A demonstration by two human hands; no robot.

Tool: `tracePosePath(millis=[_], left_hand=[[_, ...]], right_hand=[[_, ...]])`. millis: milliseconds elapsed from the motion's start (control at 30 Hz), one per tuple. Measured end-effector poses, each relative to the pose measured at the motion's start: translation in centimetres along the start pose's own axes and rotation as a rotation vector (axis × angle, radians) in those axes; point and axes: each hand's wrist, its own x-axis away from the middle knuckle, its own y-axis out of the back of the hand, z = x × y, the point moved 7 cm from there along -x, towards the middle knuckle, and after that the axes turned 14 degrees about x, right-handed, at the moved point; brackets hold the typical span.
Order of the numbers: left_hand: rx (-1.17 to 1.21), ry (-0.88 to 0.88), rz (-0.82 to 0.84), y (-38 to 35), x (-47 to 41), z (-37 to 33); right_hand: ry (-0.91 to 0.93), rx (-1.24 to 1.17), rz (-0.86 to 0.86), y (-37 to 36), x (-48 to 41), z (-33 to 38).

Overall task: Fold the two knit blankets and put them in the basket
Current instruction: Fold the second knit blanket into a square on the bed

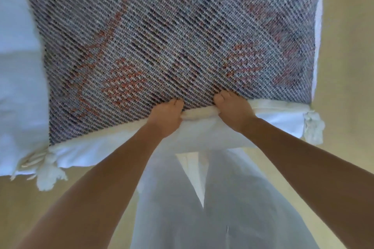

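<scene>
A large knit blanket (172,32), grey-blue with orange patterning and a white border with tassels at its corners, lies spread flat over a white bed. My left hand (167,118) and my right hand (232,110) sit close together at the middle of its near edge. Each hand grips the bunched white border (199,114), with the fingers curled under the fabric. A white tassel (312,127) hangs at the near right corner and another tassel (49,174) at the near left corner. No basket and no second blanket can be seen.
The white bed surface (18,66) shows to the left of the blanket. A beige floor (348,66) runs along the right side and beneath me. My legs in white trousers (202,208) stand right at the bed's near edge.
</scene>
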Motion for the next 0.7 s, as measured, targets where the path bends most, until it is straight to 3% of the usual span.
tracePosePath(millis=[133,267,500,633,700], left_hand=[[-0.065,-0.052,0.040,0.6,-0.2,-1.2],[-0.152,-0.083,0.024,1.2,-0.7,-2.7],[-0.295,-0.068,0.262,-1.8,-0.9,-3.9],[-0.211,0.028,0.257,-0.6,-2.7,-5.2],[-0.161,-0.016,0.172,0.2,-3.7,-7.7]], right_hand=[[0.200,-0.072,-0.022,0.0,-0.3,-0.9],[0.219,-0.124,-0.020,-0.2,-0.2,-1.7],[0.340,-0.079,0.025,-0.3,0.3,0.0],[0.247,-0.241,0.071,-0.5,0.0,-1.9],[0.181,-0.282,-0.053,0.3,0.2,-3.6]])
